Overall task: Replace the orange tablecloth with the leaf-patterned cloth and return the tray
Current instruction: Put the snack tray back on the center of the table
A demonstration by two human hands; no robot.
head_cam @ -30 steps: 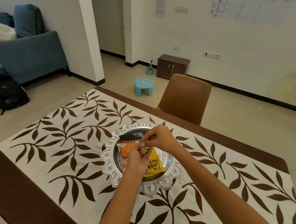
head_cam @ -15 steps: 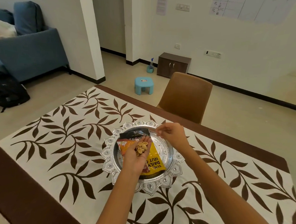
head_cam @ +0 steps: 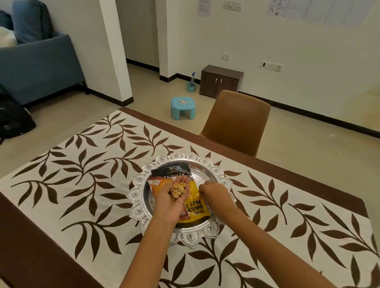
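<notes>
Now the tray (head_cam: 222, 171) sits mid-cloth (head_cam: 75, 181) on the bench (head_cam: 13, 248), holding snack packets (head_cam: 195, 207). Above the tray, the left hand (head_cam: 172, 201) lies palm-up, cupping shells (head_cam: 178, 188); the right hand (head_cam: 212, 192) is clenched over the tray's right side, its contents unclear.

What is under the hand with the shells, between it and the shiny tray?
In the head view, snack packets lie between the left hand holding the shells and the silver tray: an orange one, a black one and a yellow one.
</notes>
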